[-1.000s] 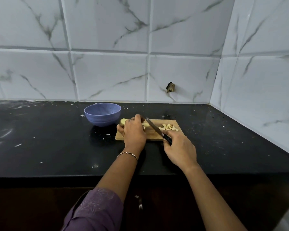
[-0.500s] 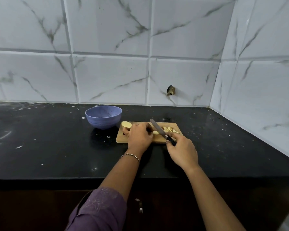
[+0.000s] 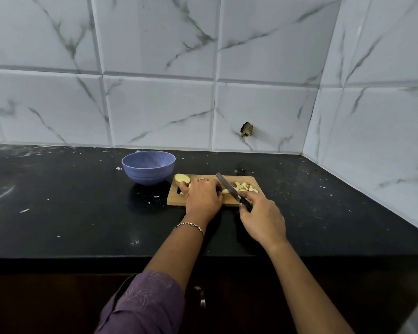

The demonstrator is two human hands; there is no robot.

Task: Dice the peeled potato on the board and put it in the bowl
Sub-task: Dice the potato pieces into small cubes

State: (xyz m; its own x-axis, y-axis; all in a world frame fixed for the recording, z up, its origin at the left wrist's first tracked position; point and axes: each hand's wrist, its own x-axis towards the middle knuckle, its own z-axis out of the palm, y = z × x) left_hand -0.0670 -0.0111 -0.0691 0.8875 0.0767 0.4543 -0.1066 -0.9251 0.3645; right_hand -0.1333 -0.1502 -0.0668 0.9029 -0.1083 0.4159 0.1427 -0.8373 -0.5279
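Observation:
A wooden cutting board (image 3: 198,201) lies on the black counter. My left hand (image 3: 203,196) holds potato strips down on the board; a peeled potato half (image 3: 182,178) sits at the board's far left corner. My right hand (image 3: 261,220) grips the black handle of a knife (image 3: 226,185), whose blade angles down to the cut end of the strips. A pile of diced potato (image 3: 245,186) lies on the right side of the board. The blue bowl (image 3: 148,167) stands left of the board, and I see nothing inside it.
The black counter (image 3: 58,208) carries scattered white scraps. Marble-look tiled walls close it at the back and right, with a small dark fitting (image 3: 246,128) on the back wall. The counter's front edge runs below my forearms.
My left hand slid slightly left along the strips, uncovering more of the potato half. The knife blade stays against the cut end, and the view tilted a little.

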